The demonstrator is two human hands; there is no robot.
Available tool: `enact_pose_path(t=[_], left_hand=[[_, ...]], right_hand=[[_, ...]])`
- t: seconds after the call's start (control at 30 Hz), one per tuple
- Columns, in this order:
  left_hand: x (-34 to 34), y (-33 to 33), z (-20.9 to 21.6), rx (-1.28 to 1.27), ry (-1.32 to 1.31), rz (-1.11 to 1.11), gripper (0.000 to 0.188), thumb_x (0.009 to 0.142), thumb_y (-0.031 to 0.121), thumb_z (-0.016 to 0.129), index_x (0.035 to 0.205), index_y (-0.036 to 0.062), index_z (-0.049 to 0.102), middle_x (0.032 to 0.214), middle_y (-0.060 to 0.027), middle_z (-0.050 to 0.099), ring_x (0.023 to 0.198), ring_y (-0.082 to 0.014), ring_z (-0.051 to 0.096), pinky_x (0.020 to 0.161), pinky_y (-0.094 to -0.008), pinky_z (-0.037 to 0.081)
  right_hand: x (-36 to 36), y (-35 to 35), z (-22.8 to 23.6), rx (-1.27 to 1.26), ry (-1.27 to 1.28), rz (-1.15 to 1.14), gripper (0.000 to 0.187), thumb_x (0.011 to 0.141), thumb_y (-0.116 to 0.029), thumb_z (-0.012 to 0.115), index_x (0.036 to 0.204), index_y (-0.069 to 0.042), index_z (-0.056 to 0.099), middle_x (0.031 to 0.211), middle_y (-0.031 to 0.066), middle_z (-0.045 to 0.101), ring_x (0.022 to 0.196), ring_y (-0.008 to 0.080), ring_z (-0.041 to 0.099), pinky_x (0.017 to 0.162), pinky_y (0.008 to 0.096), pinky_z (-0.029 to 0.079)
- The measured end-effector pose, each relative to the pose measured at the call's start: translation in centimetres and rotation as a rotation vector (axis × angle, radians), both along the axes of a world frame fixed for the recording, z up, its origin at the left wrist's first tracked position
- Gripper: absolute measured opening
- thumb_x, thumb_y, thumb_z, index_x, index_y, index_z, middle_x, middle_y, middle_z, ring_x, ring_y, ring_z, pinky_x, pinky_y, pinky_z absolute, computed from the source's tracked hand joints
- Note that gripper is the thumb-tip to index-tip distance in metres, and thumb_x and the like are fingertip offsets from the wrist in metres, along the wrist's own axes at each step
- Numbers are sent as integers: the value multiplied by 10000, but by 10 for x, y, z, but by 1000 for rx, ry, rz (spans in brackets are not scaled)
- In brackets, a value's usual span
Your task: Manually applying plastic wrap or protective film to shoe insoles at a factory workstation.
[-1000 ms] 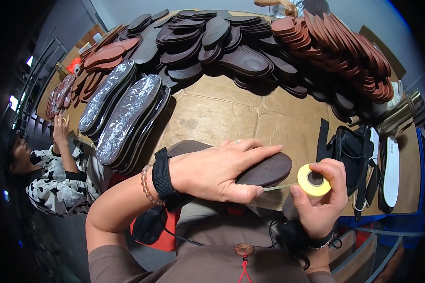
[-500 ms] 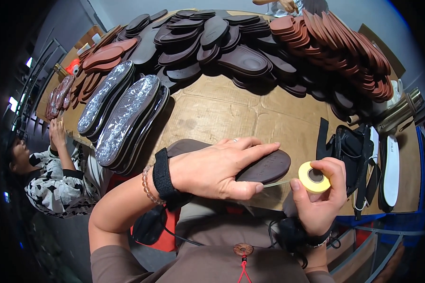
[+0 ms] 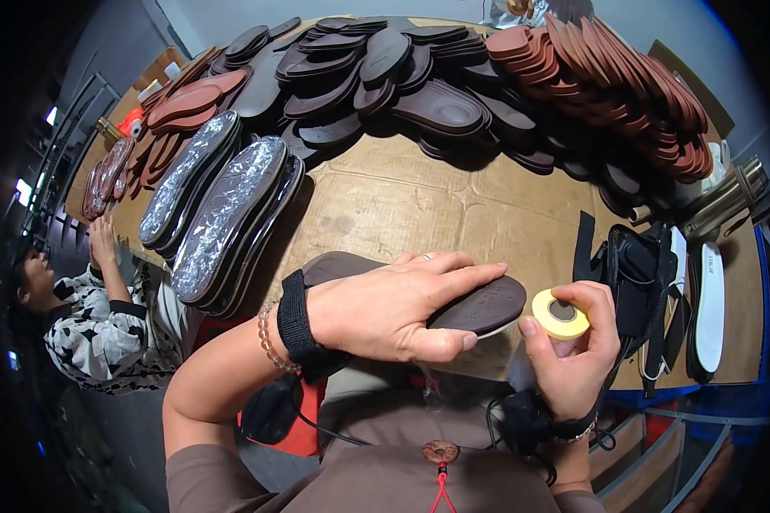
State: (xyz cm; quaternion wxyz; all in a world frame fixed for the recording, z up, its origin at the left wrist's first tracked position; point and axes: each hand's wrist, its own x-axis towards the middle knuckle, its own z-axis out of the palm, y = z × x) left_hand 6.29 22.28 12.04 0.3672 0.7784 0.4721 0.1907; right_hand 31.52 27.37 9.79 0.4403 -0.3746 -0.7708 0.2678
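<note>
A dark brown insole (image 3: pixel 492 301) lies at the table's near edge. Across its middle my left hand (image 3: pixel 389 312) rests flat, fingers stretched to the right and thumb apart along the near side. Just right of the insole's end, my right hand (image 3: pixel 577 363) is closed around a roll of clear film (image 3: pixel 561 316) with a yellow end face and a brown core. Thin clear film shows faintly between the insole and the roll, below my left thumb; its exact course is hard to make out.
Film-wrapped insoles (image 3: pixel 235 214) stand stacked at left. Dark insoles (image 3: pixel 441 111) and reddish-brown insoles (image 3: pixel 607 94) are heaped along the back. A black strapped pouch (image 3: pixel 637 265), a white insole (image 3: pixel 709 308) and a metal cylinder (image 3: pixel 731 201) lie right. A co-worker (image 3: pixel 103 325) is at left.
My right hand has shifted slightly left and up with the roll, tilting it. The taut film strip between roll and insole has dropped lower. My left hand stays in place.
</note>
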Motion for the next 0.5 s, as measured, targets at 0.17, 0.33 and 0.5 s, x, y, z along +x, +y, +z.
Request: enact_pose_path(t=[0.17, 0.33, 0.5], left_hand=[[-2, 2, -3, -13, -68, -32, 896, 873, 408, 648, 1609, 12, 324, 1511, -277, 456, 1373, -429, 472, 1168, -481, 350], [-7, 5, 3, -80, -188, -37, 926, 806, 334, 716, 1596, 10, 356, 1511, -250, 478, 1361, -404, 508, 1147, -451, 400], [-11, 5, 8, -150, -228, -46, 940, 750, 240, 722, 1599, 42, 369, 1554, -218, 466, 1390, -387, 510, 1150, -435, 417]], right_hand=[[-2, 1, 1, -99, 33, 47, 392, 744, -147, 875, 1024, -10, 638, 969, 123, 590, 862, 263, 617, 785, 352, 502], [-3, 1, 2, -132, 57, 68, 379, 752, -145, 866, 1024, -12, 637, 968, 114, 591, 865, 254, 620, 787, 348, 501], [-3, 0, 1, -211, 83, 82, 356, 767, -132, 853, 1031, -19, 642, 1005, 123, 600, 903, 257, 627, 820, 350, 507]])
